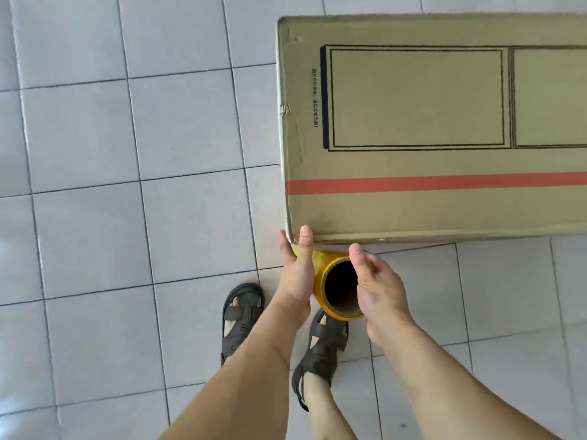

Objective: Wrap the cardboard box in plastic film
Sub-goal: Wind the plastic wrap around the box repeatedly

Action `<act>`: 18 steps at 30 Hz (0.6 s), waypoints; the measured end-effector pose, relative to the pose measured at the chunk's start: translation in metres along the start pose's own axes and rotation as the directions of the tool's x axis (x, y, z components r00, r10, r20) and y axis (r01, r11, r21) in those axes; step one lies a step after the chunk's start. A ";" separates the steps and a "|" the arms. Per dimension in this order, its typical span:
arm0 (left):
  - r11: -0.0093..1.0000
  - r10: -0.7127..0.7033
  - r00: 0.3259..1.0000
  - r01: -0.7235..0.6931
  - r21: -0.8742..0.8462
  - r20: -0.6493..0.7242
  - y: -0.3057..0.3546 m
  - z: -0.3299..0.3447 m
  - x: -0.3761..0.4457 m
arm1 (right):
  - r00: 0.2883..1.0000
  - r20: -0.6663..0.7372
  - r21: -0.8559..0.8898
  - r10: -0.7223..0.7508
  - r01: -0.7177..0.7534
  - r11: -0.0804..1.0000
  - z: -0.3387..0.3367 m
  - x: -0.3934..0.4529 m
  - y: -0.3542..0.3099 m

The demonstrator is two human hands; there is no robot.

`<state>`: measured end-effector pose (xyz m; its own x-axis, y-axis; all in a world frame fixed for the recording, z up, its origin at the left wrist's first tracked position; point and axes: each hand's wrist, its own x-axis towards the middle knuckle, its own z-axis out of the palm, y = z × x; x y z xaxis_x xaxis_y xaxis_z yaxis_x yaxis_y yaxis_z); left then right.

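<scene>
A large cardboard box (444, 128) stands on the pale tiled floor (127, 154) at the right, its matte brown top printed with black rectangles and crossed by a red stripe (444, 183); its near-left corner sits just beyond the person's hands. Between those hands is a roll of plastic film (330, 281), a glossy yellow-tinted cylinder wound on a brown cardboard tube whose dark hollow end faces the camera. The left hand (297, 268) lies along the roll's left side, thumb up against the box's near edge and fingers reaching round the corner, probably to pin the film's loose end there, though no free edge of film can be made out. The right hand (378, 284) cups the roll's right side, thumb raised and fingers hidden behind the roll, so whether that grip is clamped on the roll or only resting against it cannot be told; the same goes for the left. Holding the roll upright close to the box's side likely lets film pay out flat against the wall. Dark sandals (243, 315) show below.
</scene>
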<state>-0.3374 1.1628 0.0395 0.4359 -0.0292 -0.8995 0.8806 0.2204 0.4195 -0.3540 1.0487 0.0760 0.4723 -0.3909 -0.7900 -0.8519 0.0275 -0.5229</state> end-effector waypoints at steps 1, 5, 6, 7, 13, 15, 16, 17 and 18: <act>1.000 0.005 1.000 -0.005 -0.010 -0.015 -0.006 -0.002 0.006 | 1.000 -0.002 -0.005 0.000 0.000 1.000 0.000 -0.002 0.002; 0.988 0.019 0.989 -0.041 -0.149 -0.145 -0.008 -0.013 0.013 | 0.999 0.005 -0.012 -0.033 0.033 0.999 0.004 -0.015 0.014; 0.983 -0.014 0.983 -0.020 -0.185 -0.182 -0.003 -0.014 0.014 | 0.999 0.005 -0.013 -0.042 0.042 0.999 0.004 -0.017 0.017; 0.976 -0.048 0.984 0.010 -0.218 -0.170 0.001 -0.012 0.016 | 0.999 0.005 -0.013 -0.046 0.047 0.999 0.005 -0.020 0.019; 0.998 -0.060 0.992 0.056 -0.035 -0.111 0.002 -0.009 0.022 | 0.998 0.026 -0.022 -0.052 0.053 0.998 0.004 -0.017 0.026; 0.996 -0.065 0.995 0.060 -0.071 -0.069 0.011 -0.009 0.019 | 0.998 0.031 -0.001 -0.055 0.055 0.998 0.005 -0.018 0.026; 0.995 -0.059 0.995 0.052 -0.083 -0.075 0.016 -0.008 0.018 | 0.998 0.030 0.005 -0.056 0.056 0.998 0.005 -0.017 0.026; 0.993 -0.063 0.993 0.052 -0.110 -0.104 0.022 -0.007 0.017 | 0.998 0.024 0.004 -0.057 0.057 0.998 0.004 -0.016 0.027; 0.993 -0.076 0.990 0.064 -0.102 -0.118 0.026 -0.005 0.016 | 0.998 0.018 -0.001 -0.056 0.056 0.998 0.004 -0.016 0.028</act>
<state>-0.3083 1.1732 0.0352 0.3426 0.0694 -0.9369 0.8830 0.3168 0.3463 -0.3844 1.0588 0.0726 0.5233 -0.3754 -0.7650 -0.8244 0.0044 -0.5660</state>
